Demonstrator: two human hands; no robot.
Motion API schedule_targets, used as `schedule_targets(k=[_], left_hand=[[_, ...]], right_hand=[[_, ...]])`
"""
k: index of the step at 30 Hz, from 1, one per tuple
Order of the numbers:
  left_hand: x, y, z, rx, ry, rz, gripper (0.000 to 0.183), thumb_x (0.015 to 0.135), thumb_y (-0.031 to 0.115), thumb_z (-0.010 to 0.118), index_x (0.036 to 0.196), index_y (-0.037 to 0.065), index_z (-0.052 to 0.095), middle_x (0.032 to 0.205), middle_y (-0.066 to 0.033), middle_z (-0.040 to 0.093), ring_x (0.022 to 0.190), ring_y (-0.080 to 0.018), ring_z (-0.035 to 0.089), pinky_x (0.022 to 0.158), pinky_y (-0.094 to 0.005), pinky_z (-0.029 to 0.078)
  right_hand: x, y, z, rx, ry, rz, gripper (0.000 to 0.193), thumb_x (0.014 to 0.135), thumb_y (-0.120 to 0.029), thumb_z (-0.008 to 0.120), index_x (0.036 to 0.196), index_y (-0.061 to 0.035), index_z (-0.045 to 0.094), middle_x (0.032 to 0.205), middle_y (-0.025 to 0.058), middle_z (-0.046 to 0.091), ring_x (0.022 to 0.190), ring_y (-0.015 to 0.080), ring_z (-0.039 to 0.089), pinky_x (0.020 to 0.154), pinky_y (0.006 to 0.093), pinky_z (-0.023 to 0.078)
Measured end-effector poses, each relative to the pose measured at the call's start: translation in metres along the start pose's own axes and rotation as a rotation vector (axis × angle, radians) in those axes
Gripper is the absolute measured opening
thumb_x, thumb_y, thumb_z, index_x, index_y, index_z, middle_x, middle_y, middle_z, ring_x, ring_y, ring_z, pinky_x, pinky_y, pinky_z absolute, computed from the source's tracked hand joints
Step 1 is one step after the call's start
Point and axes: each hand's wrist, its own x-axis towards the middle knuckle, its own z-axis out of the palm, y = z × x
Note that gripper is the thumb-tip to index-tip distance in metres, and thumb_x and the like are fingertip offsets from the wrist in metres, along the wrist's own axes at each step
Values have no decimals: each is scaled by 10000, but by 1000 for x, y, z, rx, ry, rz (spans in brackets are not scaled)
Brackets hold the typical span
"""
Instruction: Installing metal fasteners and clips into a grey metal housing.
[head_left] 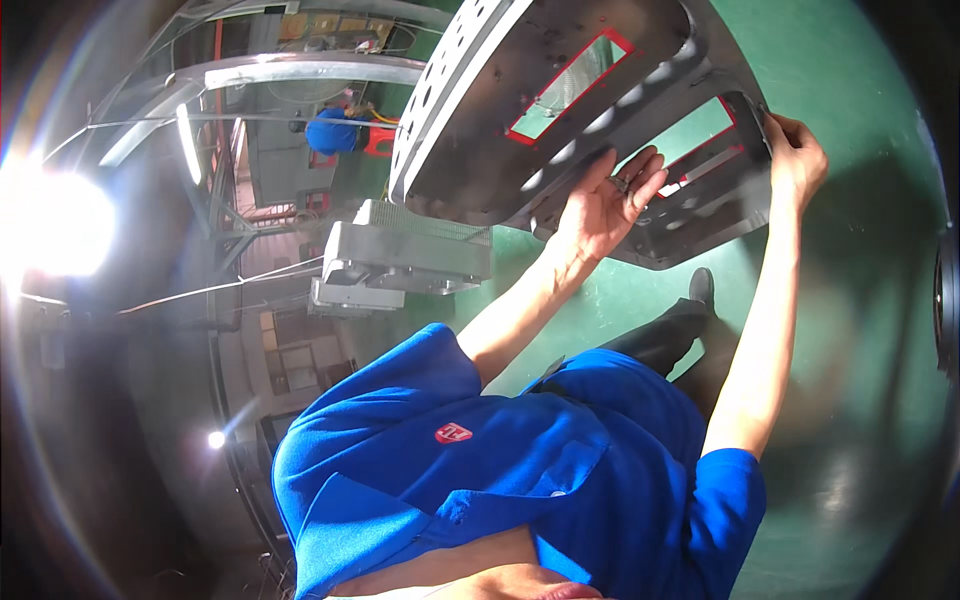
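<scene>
A large black sheet-metal housing [470, 150] hangs or stands tilted before me. Its side strip has round holes, and its rectangular cut-outs have red edges. My left hand [603, 208] is palm up below the housing, its fingers half curled. Small shiny bits show among those fingers, too small to name. At the housing's right rim, my right hand [797, 158] has its fingers bent against the edge and closed on it. Whether a small part sits under those fingertips is hidden.
Grey metal boxes with finned tops [405, 250] stand left of the housing. Farther back, a person in blue [335, 130] is beside a red object [380, 141]. Metal frames, cables and bright lamps fill the left side. The floor [840, 300] is green.
</scene>
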Motion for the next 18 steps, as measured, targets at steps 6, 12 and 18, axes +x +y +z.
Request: schedule_targets(k=[6, 12, 18], left_hand=[[2, 4, -2, -82, 23, -40, 170, 922, 157, 512, 840, 8, 506, 1230, -236, 453, 1161, -383, 471, 998, -508, 425], [2, -1, 0, -166, -1, -51, 211, 929, 174, 499, 1017, -15, 469, 1276, -234, 424, 1244, -389, 381, 1033, -541, 367], [16, -2, 12, -249, -38, -54, 508, 959, 249, 427, 1257, -127, 260, 1332, -256, 381, 1277, -408, 324, 1071, -527, 312]], right_hand=[[2, -14, 2, -127, -75, -63, 244, 759, -296, 698, 852, -70, 710, 759, 60, 684, 721, 152, 635, 716, 279, 471], [19, -9, 10, -226, -236, -101, 329, 809, -392, 631, 908, -85, 699, 826, 84, 683, 804, 222, 643, 770, 306, 461], [0, -54, -1, -47, -253, -136, 266, 827, -280, 670, 870, -18, 654, 767, 48, 653, 693, 107, 578, 675, 245, 450]])
